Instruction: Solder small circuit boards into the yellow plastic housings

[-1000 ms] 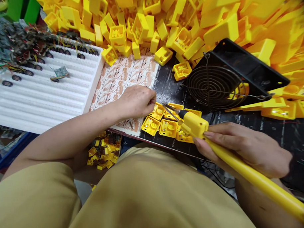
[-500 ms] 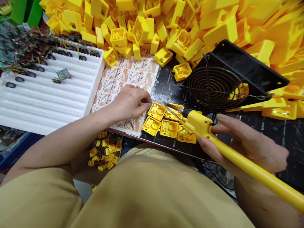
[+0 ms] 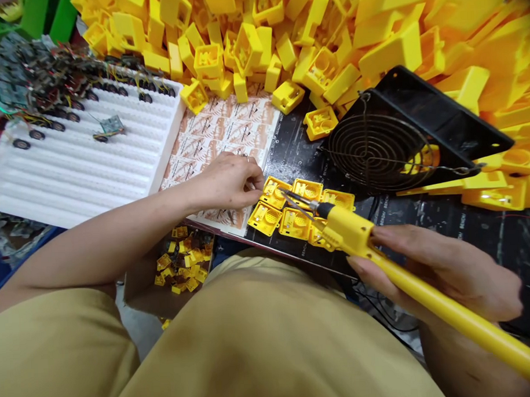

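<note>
My right hand [image 3: 441, 267] is closed around a yellow soldering tool [image 3: 353, 230] with a long yellow handle. Its metal tip reaches over the upper left one of several small open yellow cases [image 3: 295, 222], laid in two rows on the black mat. Beside that same case, my left hand [image 3: 233, 181] has thumb and forefinger pinched together at its left edge. Whatever lies between those fingertips is too small to make out.
A black fan with a wire guard [image 3: 370, 151] stands right of the cases. Behind is a big heap of yellow housings [image 3: 246, 48]. Left lies a white foam tray [image 3: 73, 188] with wired circuit boards [image 3: 111, 126]. Under my left hand is a printed sheet [image 3: 245, 129].
The tool's tip has moved slightly down and left over the upper left case, and my right hand has shifted lower. My left hand's fingertips have come down a little to the case's edge.
</note>
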A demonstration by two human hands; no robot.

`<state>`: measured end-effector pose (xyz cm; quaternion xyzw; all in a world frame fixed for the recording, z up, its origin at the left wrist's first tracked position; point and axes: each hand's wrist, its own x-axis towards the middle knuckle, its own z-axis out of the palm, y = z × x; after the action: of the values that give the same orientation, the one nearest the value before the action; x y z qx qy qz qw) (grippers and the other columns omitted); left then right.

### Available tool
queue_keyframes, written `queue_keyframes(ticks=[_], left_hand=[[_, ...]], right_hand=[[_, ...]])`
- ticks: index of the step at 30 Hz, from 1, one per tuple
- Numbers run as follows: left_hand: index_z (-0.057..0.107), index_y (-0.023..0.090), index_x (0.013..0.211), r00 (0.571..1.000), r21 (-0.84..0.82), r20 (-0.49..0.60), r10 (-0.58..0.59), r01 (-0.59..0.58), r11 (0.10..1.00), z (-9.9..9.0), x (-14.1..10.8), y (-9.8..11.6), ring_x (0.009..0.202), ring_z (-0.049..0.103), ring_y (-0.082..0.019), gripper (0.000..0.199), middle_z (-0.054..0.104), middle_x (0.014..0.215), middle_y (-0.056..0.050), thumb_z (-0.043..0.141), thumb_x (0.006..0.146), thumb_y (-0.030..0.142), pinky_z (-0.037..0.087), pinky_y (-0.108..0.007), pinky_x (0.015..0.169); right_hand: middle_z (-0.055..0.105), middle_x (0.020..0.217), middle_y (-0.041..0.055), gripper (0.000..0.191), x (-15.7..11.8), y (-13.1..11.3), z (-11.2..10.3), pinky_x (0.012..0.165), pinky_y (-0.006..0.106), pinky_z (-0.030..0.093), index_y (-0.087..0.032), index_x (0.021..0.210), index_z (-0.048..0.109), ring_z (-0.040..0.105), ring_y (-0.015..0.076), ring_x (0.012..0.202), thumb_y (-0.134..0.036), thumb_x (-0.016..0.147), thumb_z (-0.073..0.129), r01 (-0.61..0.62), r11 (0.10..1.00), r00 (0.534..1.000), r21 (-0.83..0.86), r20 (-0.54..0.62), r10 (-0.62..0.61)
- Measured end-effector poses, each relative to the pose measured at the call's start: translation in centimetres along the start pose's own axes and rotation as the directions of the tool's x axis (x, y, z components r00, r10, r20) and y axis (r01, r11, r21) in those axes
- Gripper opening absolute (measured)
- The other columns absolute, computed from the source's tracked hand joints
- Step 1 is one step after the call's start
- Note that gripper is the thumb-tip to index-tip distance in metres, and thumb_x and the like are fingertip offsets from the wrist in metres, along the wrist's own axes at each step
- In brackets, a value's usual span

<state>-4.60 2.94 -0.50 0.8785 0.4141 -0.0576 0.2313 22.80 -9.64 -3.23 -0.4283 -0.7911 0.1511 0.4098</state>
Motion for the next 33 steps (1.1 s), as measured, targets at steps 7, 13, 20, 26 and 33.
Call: queue_keyframes(ticks=[7, 13, 20, 26, 33], left_hand=[[0.072, 0.016, 0.074, 0.993, -0.075, 0.065, -0.096, 0.101, 0.992, 0.1, 0.6, 0.4, 0.067, 0.065, -0.013, 0.012, 0.07, 0.068, 0.0, 0.06, 0.071, 0.016, 0.042, -0.023, 0.066], [0.073, 0.016, 0.076, 0.991, -0.123, 0.104, -0.086, 0.099, 0.987, -0.1, 0.8, 0.1, 0.064, 0.064, -0.012, 0.012, 0.071, 0.069, 0.001, 0.062, 0.071, 0.018, 0.042, -0.023, 0.064], [0.073, 0.017, 0.074, 0.991, -0.117, 0.117, -0.065, 0.079, 0.99, -0.4, 1.1, 0.0, 0.063, 0.063, -0.011, 0.012, 0.071, 0.068, 0.001, 0.062, 0.071, 0.017, 0.041, -0.022, 0.064], [0.072, 0.017, 0.072, 0.994, -0.129, 0.099, -0.051, 0.063, 0.99, -0.3, 1.0, -0.3, 0.062, 0.062, -0.011, 0.011, 0.071, 0.067, 0.002, 0.061, 0.07, 0.017, 0.041, -0.022, 0.065], [0.072, 0.017, 0.07, 0.991, -0.104, 0.116, -0.074, 0.086, 0.991, -0.4, 1.4, 0.3, 0.062, 0.062, -0.011, 0.01, 0.07, 0.065, 0.002, 0.062, 0.069, 0.016, 0.041, -0.022, 0.064]], right_hand=[[0.068, 0.074, -0.0006, 0.028, 2.1, -0.7, 0.7, 0.054, 0.02, 0.058, -0.021, 0.091, 0.057, 0.066, 0.0116, 0.06, -0.015, 0.075, 0.08, 0.189, 0.981, 0.981, -0.042, 0.06, -0.186], [0.07, 0.079, 0.0015, 0.027, 2.5, -0.4, 1.0, 0.065, 0.022, 0.06, -0.019, 0.092, 0.058, 0.068, 0.0117, 0.067, -0.016, 0.076, 0.079, 0.239, 0.968, 0.966, -0.079, 0.118, -0.229], [0.068, 0.077, 0.0005, 0.012, 3.0, -1.0, -0.2, 0.066, 0.025, 0.06, -0.02, 0.086, 0.061, 0.068, 0.013, 0.069, -0.017, 0.082, 0.072, 0.164, 0.985, 0.968, -0.051, 0.203, -0.151], [0.068, 0.078, 0.0005, 0.007, 2.6, -1.3, -0.3, 0.063, 0.025, 0.059, -0.022, 0.085, 0.061, 0.067, 0.0128, 0.068, -0.019, 0.087, 0.067, 0.104, 0.988, 0.959, -0.118, 0.275, -0.068], [0.067, 0.075, 0.0027, 0.018, 3.5, -1.4, -0.2, 0.063, 0.023, 0.058, -0.018, 0.088, 0.059, 0.066, 0.0122, 0.066, -0.013, 0.08, 0.075, 0.205, 0.978, 0.964, -0.027, 0.176, -0.197]])
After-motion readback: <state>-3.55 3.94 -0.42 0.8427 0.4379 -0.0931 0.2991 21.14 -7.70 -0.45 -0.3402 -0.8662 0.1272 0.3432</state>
